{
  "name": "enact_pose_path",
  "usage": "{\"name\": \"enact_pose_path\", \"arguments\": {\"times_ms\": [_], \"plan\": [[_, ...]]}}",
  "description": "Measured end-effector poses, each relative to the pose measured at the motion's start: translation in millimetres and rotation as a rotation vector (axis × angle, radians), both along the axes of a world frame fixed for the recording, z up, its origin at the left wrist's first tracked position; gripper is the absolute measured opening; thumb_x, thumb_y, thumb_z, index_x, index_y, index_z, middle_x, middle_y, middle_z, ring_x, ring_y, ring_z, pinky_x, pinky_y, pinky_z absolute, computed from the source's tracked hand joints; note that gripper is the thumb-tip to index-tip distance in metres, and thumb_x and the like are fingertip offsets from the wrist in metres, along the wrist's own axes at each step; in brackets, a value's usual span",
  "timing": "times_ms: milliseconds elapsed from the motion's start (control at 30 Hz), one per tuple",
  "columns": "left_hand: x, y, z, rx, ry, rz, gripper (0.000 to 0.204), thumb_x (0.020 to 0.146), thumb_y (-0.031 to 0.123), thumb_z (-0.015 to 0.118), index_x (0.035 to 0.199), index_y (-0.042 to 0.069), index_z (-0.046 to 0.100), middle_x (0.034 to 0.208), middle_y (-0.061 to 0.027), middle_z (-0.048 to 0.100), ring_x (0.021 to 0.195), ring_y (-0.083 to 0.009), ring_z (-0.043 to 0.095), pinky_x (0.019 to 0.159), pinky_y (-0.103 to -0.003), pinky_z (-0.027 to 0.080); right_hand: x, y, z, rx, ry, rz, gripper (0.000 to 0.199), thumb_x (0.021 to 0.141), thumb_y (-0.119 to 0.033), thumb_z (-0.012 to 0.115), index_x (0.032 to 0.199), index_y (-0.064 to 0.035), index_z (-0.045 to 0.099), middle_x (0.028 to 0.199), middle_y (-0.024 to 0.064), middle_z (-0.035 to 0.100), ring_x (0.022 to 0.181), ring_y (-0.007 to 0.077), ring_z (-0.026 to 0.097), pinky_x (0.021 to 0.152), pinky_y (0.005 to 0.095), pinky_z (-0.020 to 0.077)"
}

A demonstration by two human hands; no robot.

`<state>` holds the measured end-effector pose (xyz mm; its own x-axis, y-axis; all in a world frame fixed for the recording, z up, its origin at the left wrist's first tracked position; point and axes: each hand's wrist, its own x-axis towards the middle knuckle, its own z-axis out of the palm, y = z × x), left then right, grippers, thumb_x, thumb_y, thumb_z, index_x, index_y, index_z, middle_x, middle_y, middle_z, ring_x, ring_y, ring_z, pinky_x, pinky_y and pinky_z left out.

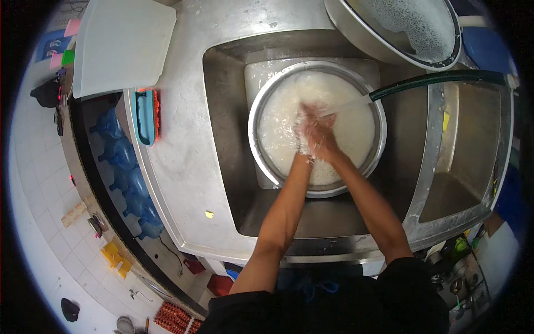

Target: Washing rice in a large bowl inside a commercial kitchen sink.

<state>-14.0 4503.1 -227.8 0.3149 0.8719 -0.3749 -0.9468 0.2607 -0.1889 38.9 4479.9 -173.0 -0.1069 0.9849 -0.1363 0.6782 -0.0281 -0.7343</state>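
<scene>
A round steel bowl (254,136) stands in the sink basin (228,167), filled with cloudy white water (350,128). Pale grains that look like rice (325,176) show through near its front side. Both hands are together at the bowl's middle, under a water stream from a green hose (423,81). My right hand (322,136) lies over or against my left hand (302,136), which is largely covered by splashing water. Motion and spray smear the fingers of both, so I cannot make out whether they hold anything.
A large pan of foamy water (400,28) stands at the back right, beside a smaller basin (461,156). On the left counter are a teal scrub brush (146,118), a white board (122,47) and a yellow scrap (209,214). Blue water jugs (130,181) sit below left.
</scene>
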Motion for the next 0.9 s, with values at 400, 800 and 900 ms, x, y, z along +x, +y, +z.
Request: {"name": "enact_pose_path", "arguments": {"times_ms": [400, 800, 900], "plan": [[-44.7, 11.0, 58.1, 0.857, 2.110, -0.425, 0.031, 0.074, 0.001, 0.056, 0.104, 0.007, 0.058, 0.096, -0.0127, 0.060, 0.092, -0.0312, 0.058, 0.075, -0.038, 0.048, 72.2, 3.2, 8.8, 0.109, -0.400, 0.061, 0.041, 0.076, -0.010, 0.058, 0.117, -0.0094, 0.054, 0.110, 0.0126, 0.057, 0.105, 0.0327, 0.051, 0.092, 0.0445, 0.0375], [-84.9, -25.4, -90.3, 0.893, 2.229, -1.350, 0.069, 0.074, 0.044, 0.062, 0.134, 0.017, 0.040, 0.131, -0.0185, 0.044, 0.117, -0.0387, 0.045, 0.098, -0.053, 0.035, 54.5, 35.9, 9.6, 0.073, -0.190, 0.001, 0.037, 0.075, -0.017, 0.060, 0.112, -0.0144, 0.059, 0.110, 0.0158, 0.058, 0.104, 0.0305, 0.055, 0.089, 0.0436, 0.0420], [-70.3, -16.6, -78.7, 0.980, 2.072, -0.839, 0.069, 0.072, 0.043, 0.065, 0.131, 0.013, 0.044, 0.121, -0.0168, 0.054, 0.111, -0.0365, 0.051, 0.097, -0.048, 0.037, 53.7, 45.2, 35.7, -0.017, 0.400, -0.265, 0.028, 0.081, -0.018, 0.060, 0.108, -0.0089, 0.060, 0.094, 0.0126, 0.063, 0.088, 0.0242, 0.061, 0.076, 0.0354, 0.0491]]}}
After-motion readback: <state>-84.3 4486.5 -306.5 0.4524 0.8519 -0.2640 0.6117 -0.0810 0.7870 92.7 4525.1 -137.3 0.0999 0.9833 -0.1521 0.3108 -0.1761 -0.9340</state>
